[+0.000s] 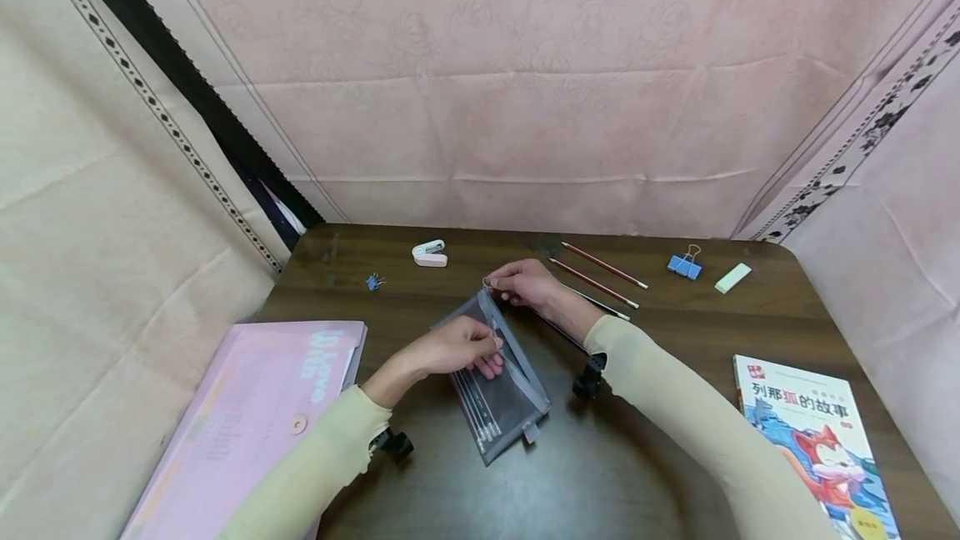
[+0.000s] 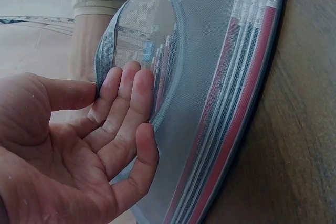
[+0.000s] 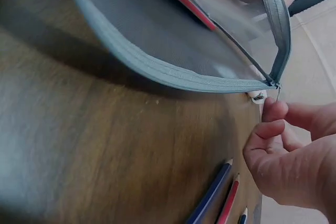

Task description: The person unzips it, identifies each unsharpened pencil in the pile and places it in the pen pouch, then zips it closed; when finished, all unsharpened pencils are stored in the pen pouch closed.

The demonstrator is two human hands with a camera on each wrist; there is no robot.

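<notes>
A grey mesh zip pencil case [image 1: 517,398] lies slanted on the table between the hands, its zipped mouth gaping. Several striped pencils [image 2: 212,111] with white erasers lie inside it, seen through the mesh. My left hand [image 1: 459,347] pinches one zipper edge [image 2: 106,51] between thumb and fingers and holds the mouth apart. At the case's far corner, my right hand [image 1: 525,283] pinches the small zipper pull [image 3: 278,94] between thumb and index finger. The slider sits at the zipper's end there.
Loose pencils [image 1: 600,283] lie beyond and beneath the right forearm. A white stapler [image 1: 430,254], a small blue binder clip [image 1: 373,282], a larger one [image 1: 685,267] and a pale green eraser [image 1: 732,277] sit toward the back. A pink folder [image 1: 262,407] lies left, a picture book [image 1: 817,440] right.
</notes>
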